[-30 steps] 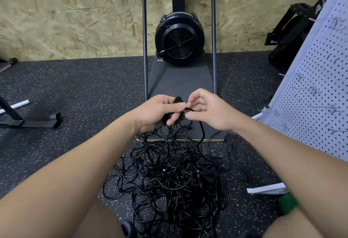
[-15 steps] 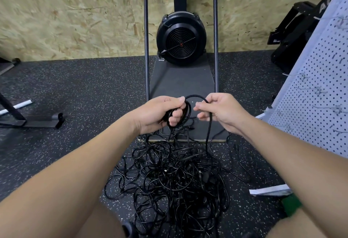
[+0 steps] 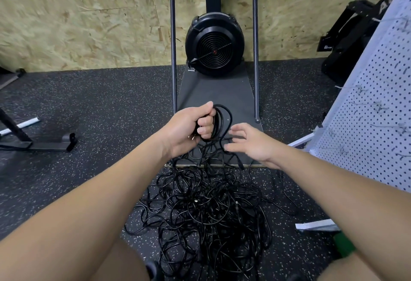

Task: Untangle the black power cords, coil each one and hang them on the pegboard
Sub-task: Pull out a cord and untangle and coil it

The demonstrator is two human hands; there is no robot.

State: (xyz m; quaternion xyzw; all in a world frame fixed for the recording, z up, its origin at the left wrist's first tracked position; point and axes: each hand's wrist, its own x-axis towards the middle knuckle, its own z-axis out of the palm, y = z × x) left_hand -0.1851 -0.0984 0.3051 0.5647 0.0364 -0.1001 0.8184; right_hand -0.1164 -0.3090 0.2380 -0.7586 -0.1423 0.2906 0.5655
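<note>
Speckled black rubber floor [image 3: 93, 107], matte and grainy; behind it a wall of rough chipboard sheeting [image 3: 89, 18]. One white perforated pegboard [image 3: 378, 107] leans at the floor's right edge, several thin wire hooks on it, none carrying a cord. One machine at the back edge: a flat dark grey platform [image 3: 213, 89], two slim upright metal rods, a round black fan housing [image 3: 214, 46] with concentric grille rings.

Tangled cords [image 3: 206, 209]: thin, glossy black, a loose heap of loops on the floor just in front of the platform's near edge, some strands lying over that edge. Number of cords in the heap cannot be counted.

Two bare hands above the platform's near edge. Left hand [image 3: 191, 128] fisted around a small round coil [image 3: 221, 122] of a few turns; the loops stick out past the knuckles, and metal plug prongs show below the palm. Right hand [image 3: 251, 141] just beside the coil, fingers spread and relaxed, gripping nothing; a strand trails from the coil down past its fingertips into the heap.
</note>
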